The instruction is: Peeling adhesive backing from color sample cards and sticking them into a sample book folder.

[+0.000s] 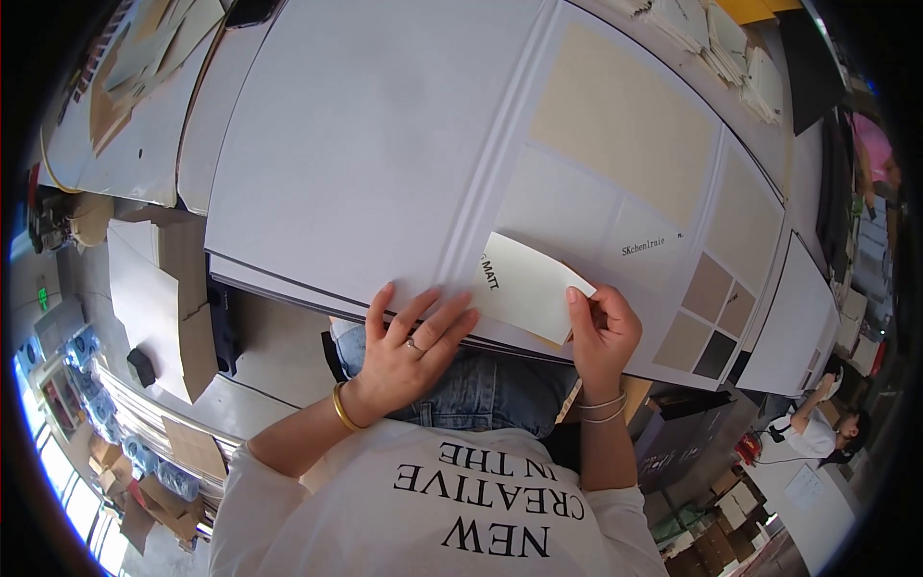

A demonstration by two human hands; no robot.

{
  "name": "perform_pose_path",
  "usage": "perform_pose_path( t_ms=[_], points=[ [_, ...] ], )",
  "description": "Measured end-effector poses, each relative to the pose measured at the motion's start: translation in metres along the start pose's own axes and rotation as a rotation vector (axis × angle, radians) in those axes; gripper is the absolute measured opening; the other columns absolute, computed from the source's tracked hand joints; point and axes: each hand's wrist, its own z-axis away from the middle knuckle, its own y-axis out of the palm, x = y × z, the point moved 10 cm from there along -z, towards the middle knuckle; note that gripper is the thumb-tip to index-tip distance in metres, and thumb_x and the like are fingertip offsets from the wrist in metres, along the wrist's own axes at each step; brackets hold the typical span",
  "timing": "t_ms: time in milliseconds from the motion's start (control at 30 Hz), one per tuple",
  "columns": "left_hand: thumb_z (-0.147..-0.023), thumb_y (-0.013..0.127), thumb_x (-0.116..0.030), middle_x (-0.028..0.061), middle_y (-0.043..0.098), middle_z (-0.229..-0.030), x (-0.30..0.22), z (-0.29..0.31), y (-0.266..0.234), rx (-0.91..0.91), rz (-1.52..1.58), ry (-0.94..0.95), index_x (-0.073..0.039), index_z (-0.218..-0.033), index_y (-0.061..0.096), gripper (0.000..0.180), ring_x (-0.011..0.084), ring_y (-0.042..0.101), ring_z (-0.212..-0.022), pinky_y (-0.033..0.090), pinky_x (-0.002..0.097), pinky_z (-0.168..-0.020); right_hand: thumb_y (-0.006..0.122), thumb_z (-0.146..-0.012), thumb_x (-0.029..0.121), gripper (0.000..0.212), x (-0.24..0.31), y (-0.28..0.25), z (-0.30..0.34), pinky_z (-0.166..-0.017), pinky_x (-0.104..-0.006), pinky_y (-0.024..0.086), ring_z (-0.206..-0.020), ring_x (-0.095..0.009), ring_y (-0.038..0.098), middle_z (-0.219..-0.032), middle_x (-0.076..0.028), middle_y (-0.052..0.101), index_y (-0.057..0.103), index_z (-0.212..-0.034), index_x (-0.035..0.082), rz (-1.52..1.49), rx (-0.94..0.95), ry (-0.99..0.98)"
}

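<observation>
A large white sample board (365,125) lies spread across the work surface, with a fold line down its middle. Its right panel carries a large beige swatch (625,106), pale ones, and small taupe and dark grey swatches (714,354) near the lower corner. My right hand (604,327) pinches the right edge of a white rectangular card (531,290) with dark printing, tilted over the panel's lower left part. Whether the card's far edge touches the panel I cannot tell. My left hand (411,338) rests with fingers stretched on the board's near edge, left of the card.
More boards lie stacked beneath this one, and another sample board (790,317) is to the right. Stacks of white pieces (726,48) stand at the far right. Cut sheets (159,58) cover a table at far left. Another person (817,428) is at the right.
</observation>
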Motion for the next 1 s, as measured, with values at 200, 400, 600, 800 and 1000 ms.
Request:
perform_pose_path(
  t_ms=[200, 400, 600, 800, 1000],
  points=[
    [-0.071, 0.071, -0.015, -0.0017, 0.049, -0.141, -0.002, -0.003, 0.002, 0.049, -0.010, 0.006, -0.017, -0.121, 0.061, 0.050, 0.0222, 0.046, -0.127, 0.025, 0.0542, -0.109, 0.068, -0.086, 0.000, 0.013, -0.003, -0.001, 0.000, -0.050, -0.0177, 0.038, -0.058, -0.002, 0.048, -0.070, 0.001, 0.057, 0.059, -0.079, -0.004, 0.009, -0.009, 0.049],
    [-0.075, 0.070, -0.022, 0.0004, 0.046, -0.143, -0.007, -0.010, 0.005, 0.090, -0.022, 0.010, -0.015, -0.126, 0.057, 0.053, 0.0215, 0.045, -0.129, 0.024, 0.0536, -0.111, 0.070, -0.084, 0.001, 0.015, -0.005, -0.002, 0.000, -0.051, -0.0187, 0.039, -0.058, -0.004, 0.048, -0.068, 0.000, 0.056, 0.058, -0.078, -0.004, 0.068, -0.026, 0.034],
    [-0.066, 0.075, -0.042, 0.0129, 0.031, -0.152, -0.033, -0.041, 0.032, 0.287, 0.017, 0.081, -0.003, -0.144, 0.036, 0.095, 0.0264, 0.028, -0.142, 0.021, 0.0445, -0.116, 0.072, -0.083, 0.001, 0.015, -0.002, -0.002, -0.002, -0.052, -0.0196, 0.040, -0.058, -0.004, 0.049, -0.067, 0.000, 0.056, 0.058, -0.078, -0.004, 0.073, -0.032, 0.027],
    [-0.063, 0.076, -0.044, 0.0161, 0.029, -0.153, -0.036, -0.046, 0.042, 0.334, -0.041, 0.127, 0.000, -0.144, 0.033, 0.101, 0.0278, 0.027, -0.143, 0.020, 0.0409, -0.117, 0.074, -0.080, 0.004, 0.015, 0.003, -0.001, -0.005, -0.053, -0.0223, 0.043, -0.056, -0.008, 0.051, -0.067, -0.003, 0.058, 0.061, -0.080, -0.001, 0.189, 0.017, 0.038],
    [-0.062, 0.077, -0.045, 0.0173, 0.028, -0.153, -0.036, -0.047, 0.040, 0.334, -0.062, 0.149, 0.001, -0.143, 0.036, 0.101, 0.0297, 0.026, -0.143, 0.020, 0.0413, -0.117, 0.065, -0.077, -0.002, 0.014, 0.009, -0.055, 0.001, -0.053, -0.0250, 0.041, -0.056, -0.010, 0.046, -0.066, -0.003, 0.051, 0.055, -0.086, 0.005, 0.400, -0.182, -0.043]
  ],
)
